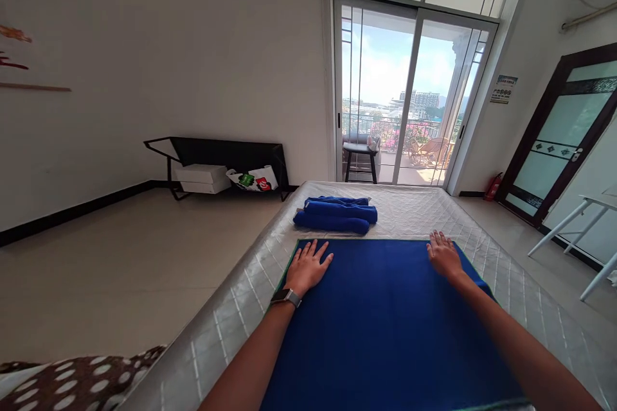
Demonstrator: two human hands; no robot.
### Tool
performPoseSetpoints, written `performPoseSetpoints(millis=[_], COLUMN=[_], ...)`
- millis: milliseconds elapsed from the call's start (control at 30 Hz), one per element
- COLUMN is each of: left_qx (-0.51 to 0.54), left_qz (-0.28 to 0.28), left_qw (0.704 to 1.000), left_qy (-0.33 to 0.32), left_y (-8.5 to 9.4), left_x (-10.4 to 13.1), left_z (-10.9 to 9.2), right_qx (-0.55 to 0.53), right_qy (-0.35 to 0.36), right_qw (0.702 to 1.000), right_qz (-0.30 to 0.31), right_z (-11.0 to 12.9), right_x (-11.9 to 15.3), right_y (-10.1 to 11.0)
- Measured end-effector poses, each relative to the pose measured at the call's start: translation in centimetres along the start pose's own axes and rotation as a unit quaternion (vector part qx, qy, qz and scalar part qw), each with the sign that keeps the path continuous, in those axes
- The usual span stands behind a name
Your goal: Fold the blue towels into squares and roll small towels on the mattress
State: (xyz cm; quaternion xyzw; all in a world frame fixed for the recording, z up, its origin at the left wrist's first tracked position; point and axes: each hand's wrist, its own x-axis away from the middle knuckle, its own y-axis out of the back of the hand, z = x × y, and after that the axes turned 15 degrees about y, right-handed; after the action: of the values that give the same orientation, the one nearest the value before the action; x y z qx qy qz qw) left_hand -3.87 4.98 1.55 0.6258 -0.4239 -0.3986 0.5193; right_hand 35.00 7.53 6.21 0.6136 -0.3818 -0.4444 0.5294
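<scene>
- Spotted brown-and-white fabric (72, 382) lies at the lower left corner, closest to the camera.
- Both forearms reach forward over a blue towel (385, 327) spread flat on a quilted grey mattress (231, 314).
- The left hand (308, 266), with a watch (286, 297) on its wrist, lies palm down on the towel's far left corner, fingers spread, gripping nothing.
- The right hand (443, 255) lies palm down on the towel's far right corner, fingers straight and slightly apart, also gripping nothing.
- The towel lies under both palms, and its far edge runs just past the fingertips.
- Rolled blue towels (336, 214) sit farther up the mattress, beyond the hands and apart from the flat towel.
- A black rack (226, 154) holding white boxes (201, 178) stands by the left wall.
</scene>
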Motion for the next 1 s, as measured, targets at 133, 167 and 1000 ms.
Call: performPoseSetpoints(millis=[133, 167, 1000], left_qx=[0.007, 0.007, -0.001], left_qz=[-0.011, -0.013, -0.023], left_qw=[1.0, 1.0, 0.999], left_qy=[0.004, 0.009, 0.027], left_y=[-0.2, -0.3, -0.2], left_x=[0.0, -0.1, -0.2], left_z=[0.1, 0.3, 1.1], right_qx=[-0.097, -0.118, 0.018], right_qy=[0.153, 0.177, -0.029], right_qw=[0.983, 0.977, 0.999], right_qz=[0.019, 0.031, 0.014], right_z=[9.0, 10.8, -4.1], right_x=[-0.4, -0.5, 1.3], right_y=[-0.7, -0.9, -1.1])
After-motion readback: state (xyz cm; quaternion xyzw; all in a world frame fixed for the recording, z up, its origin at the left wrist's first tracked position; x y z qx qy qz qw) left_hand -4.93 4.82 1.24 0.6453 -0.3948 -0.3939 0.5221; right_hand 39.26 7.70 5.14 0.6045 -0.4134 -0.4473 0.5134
